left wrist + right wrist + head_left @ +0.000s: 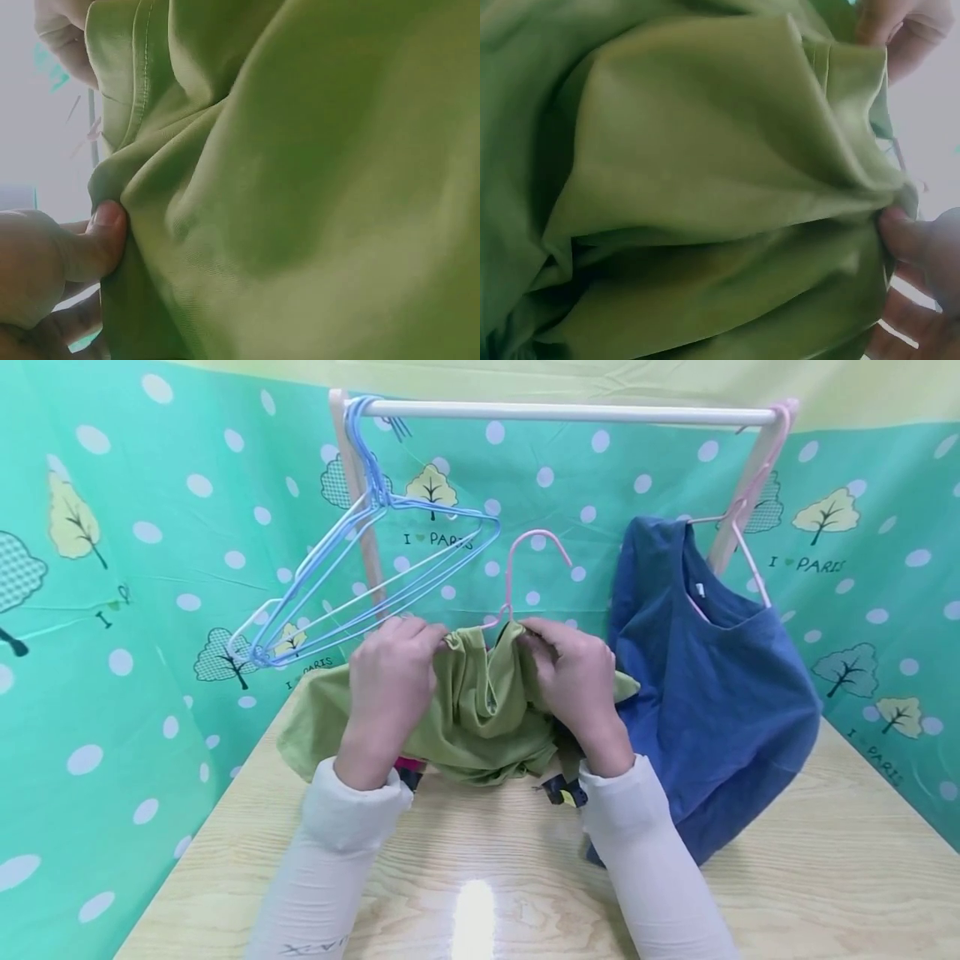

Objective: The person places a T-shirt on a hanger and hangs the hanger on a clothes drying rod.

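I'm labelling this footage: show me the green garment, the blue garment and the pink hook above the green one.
Green garment (491,739), head view: below the neckline.
Blue garment (720,702), head view: body's middle.
Pink hook (536,532), head view: curved top.

The bench (525,860) has a pale top with wood grain running across it and a bright patch of reflected light (474,920) near the front. Low folds of the green garment (487,747) and the blue garment (720,718) come down over it; whether either touches it is unclear. The feet of the rack (562,413) are hidden.
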Motion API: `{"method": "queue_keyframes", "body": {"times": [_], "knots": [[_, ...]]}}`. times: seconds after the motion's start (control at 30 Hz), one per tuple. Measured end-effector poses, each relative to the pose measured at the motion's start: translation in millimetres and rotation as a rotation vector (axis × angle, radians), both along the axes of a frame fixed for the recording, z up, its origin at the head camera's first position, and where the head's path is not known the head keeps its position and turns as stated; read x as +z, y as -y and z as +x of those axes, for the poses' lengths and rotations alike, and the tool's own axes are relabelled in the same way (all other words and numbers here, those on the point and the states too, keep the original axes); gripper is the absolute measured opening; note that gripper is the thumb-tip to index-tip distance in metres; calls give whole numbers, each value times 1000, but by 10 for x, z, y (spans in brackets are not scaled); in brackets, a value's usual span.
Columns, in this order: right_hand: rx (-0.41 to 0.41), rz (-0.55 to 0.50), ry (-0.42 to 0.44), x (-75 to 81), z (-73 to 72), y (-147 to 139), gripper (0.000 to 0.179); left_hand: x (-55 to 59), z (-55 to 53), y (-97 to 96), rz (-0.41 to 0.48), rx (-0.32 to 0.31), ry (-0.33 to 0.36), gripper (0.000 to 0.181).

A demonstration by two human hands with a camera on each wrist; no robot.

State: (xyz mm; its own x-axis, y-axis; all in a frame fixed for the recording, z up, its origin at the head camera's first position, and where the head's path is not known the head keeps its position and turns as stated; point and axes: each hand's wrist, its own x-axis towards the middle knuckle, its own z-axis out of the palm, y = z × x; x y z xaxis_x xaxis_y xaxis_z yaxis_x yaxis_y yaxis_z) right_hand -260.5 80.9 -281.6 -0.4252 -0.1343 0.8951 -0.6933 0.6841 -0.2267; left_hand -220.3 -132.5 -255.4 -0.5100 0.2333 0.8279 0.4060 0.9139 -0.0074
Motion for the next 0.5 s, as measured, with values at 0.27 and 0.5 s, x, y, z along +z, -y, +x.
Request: {"method": "queue_keyframes", "body": {"times": [0.27, 0.5], "knots": [[45, 119, 67, -18, -63, -110, 21, 17, 8, 34, 87, 34, -28, 9], [129, 101, 113, 21, -119, -244, 33, 61, 25, 134, 132, 48, -4, 8]]}}
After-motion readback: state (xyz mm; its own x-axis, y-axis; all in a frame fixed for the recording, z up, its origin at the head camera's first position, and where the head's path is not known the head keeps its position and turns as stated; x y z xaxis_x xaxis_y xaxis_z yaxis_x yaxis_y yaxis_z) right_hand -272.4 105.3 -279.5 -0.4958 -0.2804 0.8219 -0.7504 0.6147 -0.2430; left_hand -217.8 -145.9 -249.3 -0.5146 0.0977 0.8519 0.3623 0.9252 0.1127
